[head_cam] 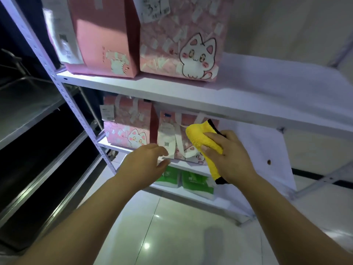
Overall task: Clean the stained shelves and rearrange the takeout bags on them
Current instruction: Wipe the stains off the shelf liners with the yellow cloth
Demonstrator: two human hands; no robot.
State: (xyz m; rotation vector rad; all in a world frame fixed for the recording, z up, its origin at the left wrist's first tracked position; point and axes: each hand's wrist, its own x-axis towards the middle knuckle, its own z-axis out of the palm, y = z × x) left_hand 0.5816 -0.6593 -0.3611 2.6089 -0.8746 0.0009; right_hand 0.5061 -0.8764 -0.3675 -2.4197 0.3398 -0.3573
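Note:
A white metal shelf unit stands before me. Its upper shelf (267,96) carries two pink takeout bags: a plain one (103,39) and a cat-print one (179,41). On the middle shelf (118,147) stand two more pink cat bags, one at left (128,123) and one at right (172,134). My right hand (227,155) grips a yellow cloth with black trim (200,138), held in front of the right bag. My left hand (145,165) is open, fingers spread, at that bag's lower left corner; whether it touches is unclear. A dark stain (269,162) marks the middle shelf at right.
Two green-and-white bags (196,182) sit on the lowest shelf. A steel rack (28,111) fills the dark left side. Glossy white floor tiles (162,226) lie below, and a pale wall (286,25) stands behind the shelves.

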